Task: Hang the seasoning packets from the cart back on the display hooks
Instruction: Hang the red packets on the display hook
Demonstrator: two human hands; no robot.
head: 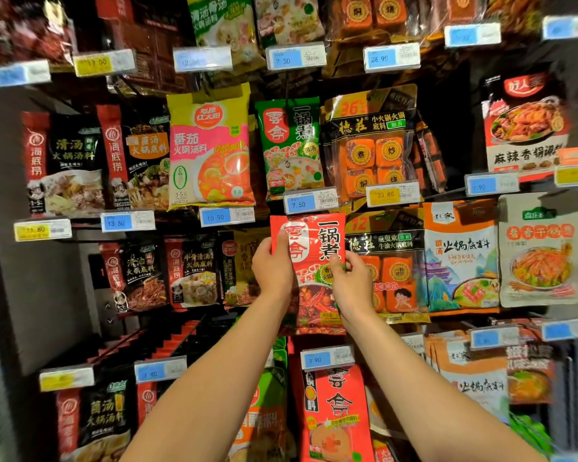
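Held upright against the display: glossy red plastic seasoning packet (309, 261), long axis vertical, top edge just under the blue 7.50 price tag (310, 201). Left hand (272, 268) gripping its left edge, thumb across the front; right hand (352, 283) pinching the right edge. Hook itself hidden behind the packet. Both hands equally near.

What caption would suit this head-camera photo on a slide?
Both hands, left and right, hold a red seasoning packet up against the display beneath a 7.50 price tag.
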